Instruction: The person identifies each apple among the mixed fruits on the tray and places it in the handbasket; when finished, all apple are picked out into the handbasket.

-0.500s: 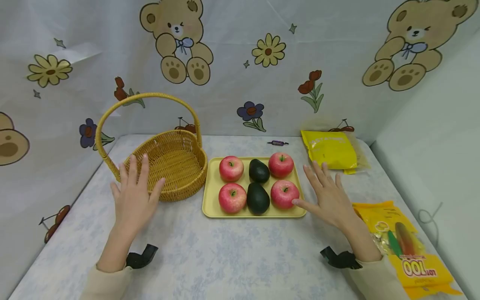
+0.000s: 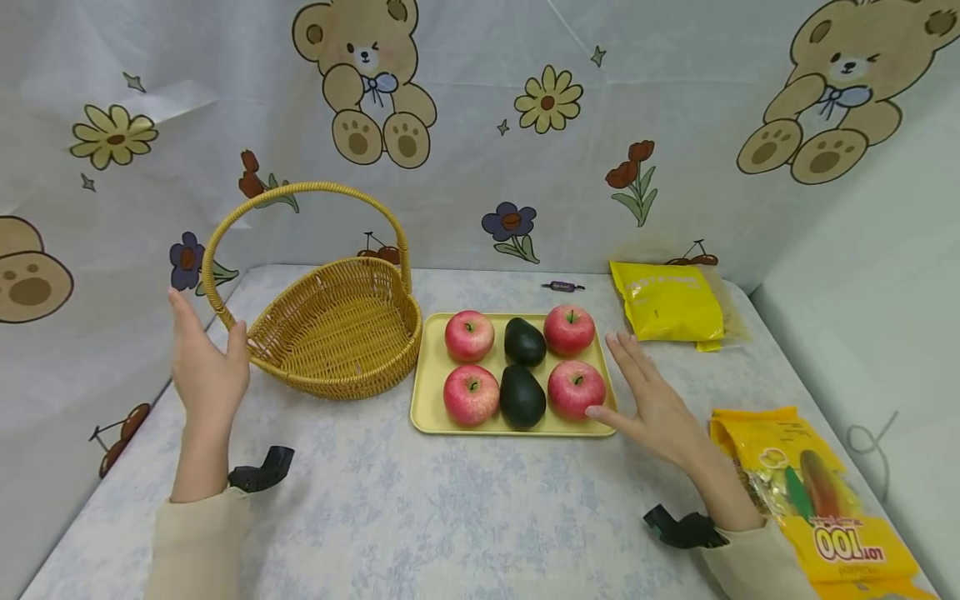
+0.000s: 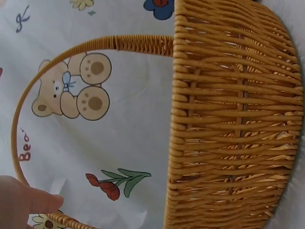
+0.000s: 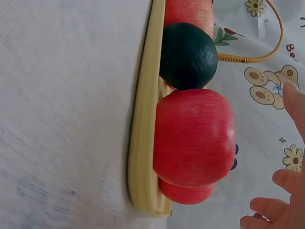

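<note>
A yellow wicker basket [image 2: 341, 333] with a tall arched handle [image 2: 307, 190] stands at the left. My left hand [image 2: 208, 367] is upright beside the left side of the handle, thumb and fingers apart. In the left wrist view the left thumb [image 3: 45, 202] shows near the handle; contact cannot be told. A pale yellow tray [image 2: 457, 425] bears several red apples [image 2: 471, 395] and two dark avocados [image 2: 522, 397]. At the tray's right edge hovers my right hand [image 2: 660, 417], its fingers extended and holding nothing. Its thumb tip is close to the front right apple [image 4: 195, 138].
A yellow packet [image 2: 670, 304] lies at the back right, and a yellow-orange bag [image 2: 825, 500] lies along the right side. A small dark purple item [image 2: 562, 287] rests behind the tray. A printed cloth [image 2: 465, 100] hangs at the back.
My left hand has moved left and turned edge-on, from in front of the basket to beside its handle. The right hand stays nearly in place. The whole view shifts slightly.
</note>
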A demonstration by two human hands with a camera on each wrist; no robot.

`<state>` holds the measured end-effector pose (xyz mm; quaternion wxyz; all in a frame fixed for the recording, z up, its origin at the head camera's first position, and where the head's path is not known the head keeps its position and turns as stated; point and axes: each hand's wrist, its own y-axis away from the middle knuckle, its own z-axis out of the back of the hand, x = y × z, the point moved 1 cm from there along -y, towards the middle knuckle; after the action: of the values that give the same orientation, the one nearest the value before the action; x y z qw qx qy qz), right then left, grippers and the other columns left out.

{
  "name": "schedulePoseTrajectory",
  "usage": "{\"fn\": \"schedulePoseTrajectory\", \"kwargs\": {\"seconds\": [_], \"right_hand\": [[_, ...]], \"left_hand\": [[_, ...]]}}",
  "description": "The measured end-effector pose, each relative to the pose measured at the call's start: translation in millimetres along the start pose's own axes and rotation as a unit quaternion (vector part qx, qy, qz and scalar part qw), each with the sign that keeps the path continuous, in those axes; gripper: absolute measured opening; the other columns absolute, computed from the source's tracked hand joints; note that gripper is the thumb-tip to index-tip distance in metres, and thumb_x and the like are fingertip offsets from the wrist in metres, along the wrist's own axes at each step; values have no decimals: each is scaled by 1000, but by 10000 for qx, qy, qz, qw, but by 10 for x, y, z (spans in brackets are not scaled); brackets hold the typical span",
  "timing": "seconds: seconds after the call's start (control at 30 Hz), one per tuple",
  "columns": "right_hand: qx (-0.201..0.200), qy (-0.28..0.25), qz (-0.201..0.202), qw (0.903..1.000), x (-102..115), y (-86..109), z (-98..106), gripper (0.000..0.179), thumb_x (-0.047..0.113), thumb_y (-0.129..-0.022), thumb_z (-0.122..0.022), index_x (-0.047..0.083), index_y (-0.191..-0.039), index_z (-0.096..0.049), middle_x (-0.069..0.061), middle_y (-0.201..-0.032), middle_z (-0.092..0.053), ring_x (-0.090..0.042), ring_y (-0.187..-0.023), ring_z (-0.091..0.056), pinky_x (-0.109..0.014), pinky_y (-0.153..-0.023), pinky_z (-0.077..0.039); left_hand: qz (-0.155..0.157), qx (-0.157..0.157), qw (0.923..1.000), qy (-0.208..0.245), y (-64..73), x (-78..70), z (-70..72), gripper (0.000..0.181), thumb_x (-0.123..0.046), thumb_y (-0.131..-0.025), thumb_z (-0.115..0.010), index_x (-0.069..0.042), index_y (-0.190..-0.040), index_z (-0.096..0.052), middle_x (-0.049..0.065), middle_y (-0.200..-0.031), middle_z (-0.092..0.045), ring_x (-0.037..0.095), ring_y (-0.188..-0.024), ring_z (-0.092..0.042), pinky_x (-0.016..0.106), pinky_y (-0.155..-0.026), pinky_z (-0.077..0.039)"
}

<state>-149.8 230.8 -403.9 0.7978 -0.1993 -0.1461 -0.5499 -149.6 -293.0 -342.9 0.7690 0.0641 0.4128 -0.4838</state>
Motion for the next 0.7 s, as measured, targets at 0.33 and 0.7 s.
{"fn": "schedulePoseTrajectory", "kwargs": {"seconds": [0.33, 0.7], "right_hand": [[-505, -984, 106, 9938, -98, -29, -159, 97, 34, -83, -75, 26, -158, -15, -11, -163, -21, -41, -146, -24, -70, -109, -27], [-730, -2071, -202, 9754, -158, -49, -329, 92, 21, -86, -74, 16, -158, -18, -14, -160, -26, -39, -142, -33, -55, -108, -36]], "left_hand": [[543, -278, 9941, 902, -143, 162, -96, 64, -22, -100, -55, -23, -156, -24, 5, -157, -36, 30, -139, -43, 50, -113, -37], [848, -691, 9849, 1338, -179, 198, -191, 50, -20, -99, -57, -29, -147, -45, 7, -140, -57, 15, -118, -60, 30, -102, -50]]}}
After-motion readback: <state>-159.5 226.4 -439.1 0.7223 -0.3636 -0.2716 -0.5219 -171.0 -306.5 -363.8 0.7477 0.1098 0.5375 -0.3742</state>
